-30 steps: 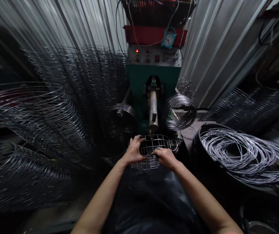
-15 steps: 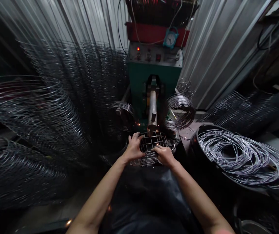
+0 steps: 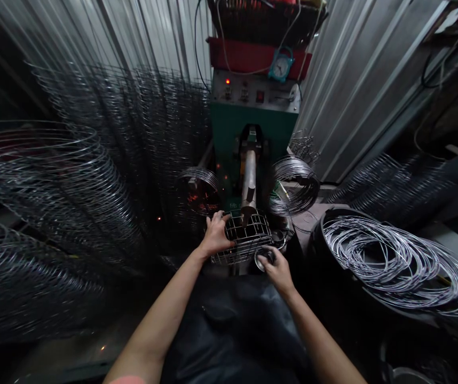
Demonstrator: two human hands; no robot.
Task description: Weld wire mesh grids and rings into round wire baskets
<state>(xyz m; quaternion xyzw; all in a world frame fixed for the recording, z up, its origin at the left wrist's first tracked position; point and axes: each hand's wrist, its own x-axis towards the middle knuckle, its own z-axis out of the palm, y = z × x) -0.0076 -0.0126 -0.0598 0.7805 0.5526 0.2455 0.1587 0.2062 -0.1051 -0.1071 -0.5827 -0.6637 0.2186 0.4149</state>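
Note:
A wire mesh cage (image 3: 249, 238), welded from crossing steel rods, sits under the metal electrode arm (image 3: 249, 178) of a green spot-welding machine (image 3: 253, 122). The arm's tip touches or nearly touches the cage's top. My left hand (image 3: 216, 234) grips the cage's left side. My right hand (image 3: 279, 270) is off the cage, just below its right edge, holding a small wire ring (image 3: 264, 257). Part of the ring is hidden by my fingers.
Several stacks of wire rings (image 3: 45, 176) fill the left side. Wire coils (image 3: 295, 184) hang beside the machine. A black tub (image 3: 317, 245) on the right holds loose wire hoops (image 3: 393, 261). Corrugated metal sheeting (image 3: 357, 80) stands behind. Orange sparks glint near the electrode.
My right hand has left the top of the cage and moved down and right, now with a small ring in it. The cage has tilted and shifted up toward the electrode.

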